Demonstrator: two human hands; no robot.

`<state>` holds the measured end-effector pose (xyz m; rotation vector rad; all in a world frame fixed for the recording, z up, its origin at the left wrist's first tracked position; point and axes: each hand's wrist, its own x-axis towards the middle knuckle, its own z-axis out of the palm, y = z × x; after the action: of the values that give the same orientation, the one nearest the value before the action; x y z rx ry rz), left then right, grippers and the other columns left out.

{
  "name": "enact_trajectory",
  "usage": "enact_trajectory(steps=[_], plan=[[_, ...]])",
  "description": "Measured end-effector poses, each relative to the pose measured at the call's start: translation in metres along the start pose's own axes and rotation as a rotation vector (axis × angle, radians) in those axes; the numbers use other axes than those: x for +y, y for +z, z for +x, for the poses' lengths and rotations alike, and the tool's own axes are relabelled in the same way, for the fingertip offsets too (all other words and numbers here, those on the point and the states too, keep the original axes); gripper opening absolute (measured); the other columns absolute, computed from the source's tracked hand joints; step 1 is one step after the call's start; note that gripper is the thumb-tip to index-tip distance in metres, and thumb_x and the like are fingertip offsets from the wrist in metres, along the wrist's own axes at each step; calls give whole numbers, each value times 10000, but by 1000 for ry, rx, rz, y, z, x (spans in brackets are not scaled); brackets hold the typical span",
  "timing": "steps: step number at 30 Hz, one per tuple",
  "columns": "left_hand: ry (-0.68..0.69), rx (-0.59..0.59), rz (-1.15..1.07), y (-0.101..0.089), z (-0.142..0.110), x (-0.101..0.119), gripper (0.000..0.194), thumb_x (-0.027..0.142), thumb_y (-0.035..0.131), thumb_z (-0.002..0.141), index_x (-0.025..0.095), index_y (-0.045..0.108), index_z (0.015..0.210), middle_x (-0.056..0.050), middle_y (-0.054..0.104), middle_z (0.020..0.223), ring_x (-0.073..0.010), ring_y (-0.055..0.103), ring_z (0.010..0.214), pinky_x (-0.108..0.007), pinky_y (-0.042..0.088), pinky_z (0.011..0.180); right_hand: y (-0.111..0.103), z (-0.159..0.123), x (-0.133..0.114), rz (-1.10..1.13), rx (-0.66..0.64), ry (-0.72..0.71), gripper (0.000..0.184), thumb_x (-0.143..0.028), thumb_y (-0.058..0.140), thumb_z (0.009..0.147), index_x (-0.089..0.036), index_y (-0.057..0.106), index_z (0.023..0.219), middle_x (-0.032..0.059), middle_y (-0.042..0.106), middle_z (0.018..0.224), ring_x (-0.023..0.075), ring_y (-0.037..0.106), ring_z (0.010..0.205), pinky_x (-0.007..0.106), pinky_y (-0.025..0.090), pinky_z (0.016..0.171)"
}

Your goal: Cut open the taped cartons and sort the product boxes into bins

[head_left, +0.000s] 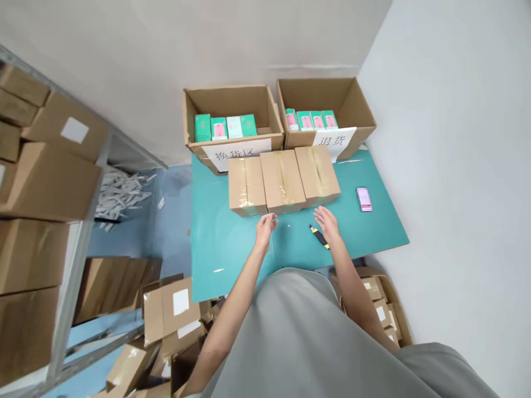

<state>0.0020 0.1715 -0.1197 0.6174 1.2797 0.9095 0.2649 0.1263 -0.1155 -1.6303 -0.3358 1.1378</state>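
Three taped cardboard boxes, the left box (246, 185), the middle box (282, 181) and the right box (317, 174), stand side by side on the green tabletop (224, 243). Just in front of the left and middle boxes is my left hand (264, 229), its fingers loosely bent and holding nothing visible. My right hand (327, 223) hovers before the right box with fingers apart and nothing in it. Beneath and beside that hand lies a black and yellow utility knife (319, 237). A phone (364, 199) with a lit screen rests farther right.
Behind the boxes stand two open cartons, one left (234, 97) and one right (317, 88), each holding several green packs and bearing a paper sign. Shelving with cardboard boxes (53, 177) is at left. Piled boxes (172, 309) and a bin (398, 312) flank the table's front.
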Motion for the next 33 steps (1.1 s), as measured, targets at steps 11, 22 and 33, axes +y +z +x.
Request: enact_trajectory(steps=[11,22,33], plan=[[109,-166,223,131,27,-18,714,440,920,843,222,727,1495,-179,684,1623,-387,736,1361,-527,598,1150,-26,108,-30,-323,286,-239,676,-592,693,956,-129,673,1448,263,683,1573,323,623,1524,505,437,1333],[66,-119,206,184,36,-19,1061,327,950,844,169,462,1772,-198,827,1356,-360,804,1243,-538,569,1216,-56,110,-26,-288,177,-237,532,-516,691,928,-181,751,1338,196,800,1419,288,755,1327,480,580,1188],[244,-353,87,200,-28,48,1016,543,935,894,283,497,1773,-174,764,1517,-260,849,841,-414,690,843,-92,10,-119,-268,373,-580,681,-612,690,938,-143,812,1416,202,710,1509,314,718,1300,478,610,1111]])
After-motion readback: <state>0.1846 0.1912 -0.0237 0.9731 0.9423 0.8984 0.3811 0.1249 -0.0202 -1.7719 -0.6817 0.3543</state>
